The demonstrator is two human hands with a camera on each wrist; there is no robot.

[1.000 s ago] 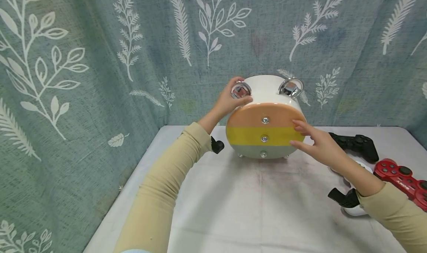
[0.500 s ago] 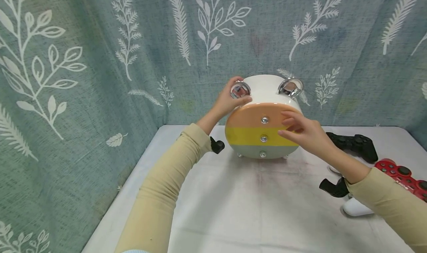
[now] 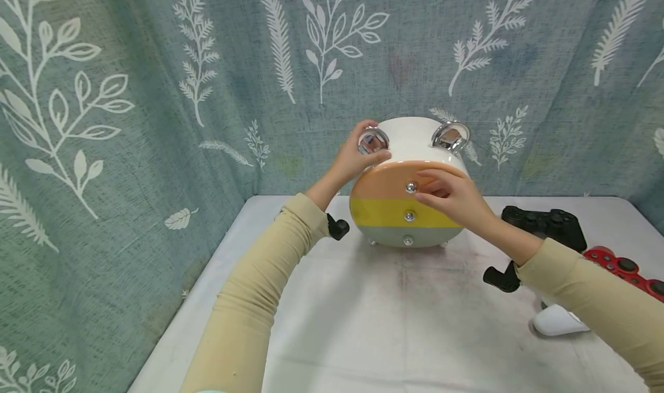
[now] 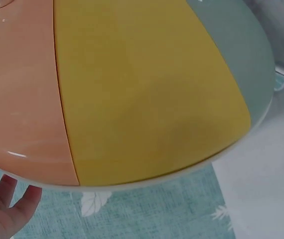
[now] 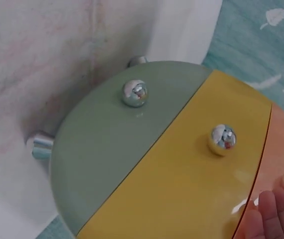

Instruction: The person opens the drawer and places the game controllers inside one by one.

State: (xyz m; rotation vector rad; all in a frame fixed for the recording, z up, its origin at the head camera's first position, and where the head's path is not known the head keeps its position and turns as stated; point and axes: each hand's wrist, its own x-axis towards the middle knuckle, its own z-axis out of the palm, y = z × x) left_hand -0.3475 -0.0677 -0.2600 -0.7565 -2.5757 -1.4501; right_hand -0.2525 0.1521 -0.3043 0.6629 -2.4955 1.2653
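Observation:
A small drawer box [image 3: 381,211] shaped like a twin-bell alarm clock stands upright, with a white body and short chrome feet. Its front has an orange drawer [image 3: 381,180], a yellow drawer [image 4: 142,94] and a grey-green drawer [image 5: 112,144], each with a round silver knob. My left hand [image 3: 353,154] grips the top left of the box around the left chrome bell [image 3: 373,141], thumb toward the front. My right hand [image 3: 453,197] has thumb and forefinger spread right at the orange drawer's knob [image 3: 411,187]; in the right wrist view, its fingers [image 5: 269,211] lie beside that knob.
At the right lie a black game controller [image 3: 544,223], a red one [image 3: 617,266] and a white one [image 3: 560,321], partly hidden by the right forearm. A patterned green curtain [image 3: 233,64] hangs behind and left of the white-covered table [image 3: 363,335].
My right hand has moved left across the front of the box, from its right edge to the orange drawer's knob. The left hand and the box have stayed in place.

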